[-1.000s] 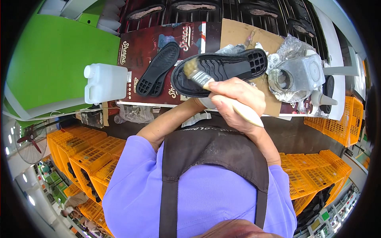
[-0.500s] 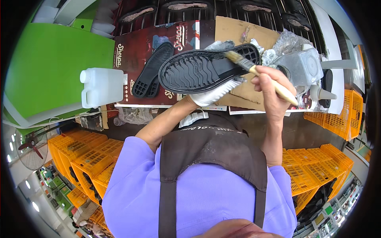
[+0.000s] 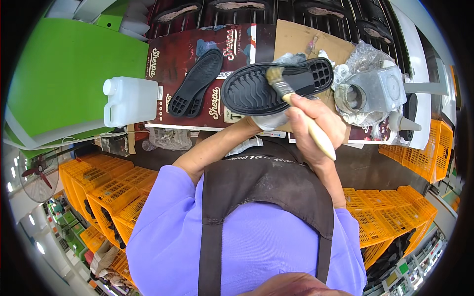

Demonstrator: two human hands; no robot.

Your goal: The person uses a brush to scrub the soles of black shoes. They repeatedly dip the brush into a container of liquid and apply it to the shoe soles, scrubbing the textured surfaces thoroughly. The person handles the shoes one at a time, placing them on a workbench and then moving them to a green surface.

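Note:
A black shoe sole (image 3: 303,79) with a wavy tread is held up over the work surface. My left hand (image 3: 270,121), in a white glove, supports it from below; most of its fingers are hidden behind the sole. In my bare right hand (image 3: 320,123) is a paintbrush (image 3: 316,135) with a pale handle. Its bristles touch the tread near the sole's middle, which looks wet and shiny. Left of the held sole, two more black soles (image 3: 202,74) lie overlapping on dark red printed cardboard (image 3: 173,54).
A white jug (image 3: 132,101) stands at left beside a green panel (image 3: 79,74). Right, a clear container (image 3: 382,89) with an open mouth lies on crumpled plastic, near a nozzle bottle (image 3: 402,121). Black shoes (image 3: 237,5) sit on a rack behind. Orange crates (image 3: 390,214) flank me.
The brush has moved from near the sole's gridded end leftward onto the wavy tread, my right hand coming lower and left. The sole has shifted slightly right in view.

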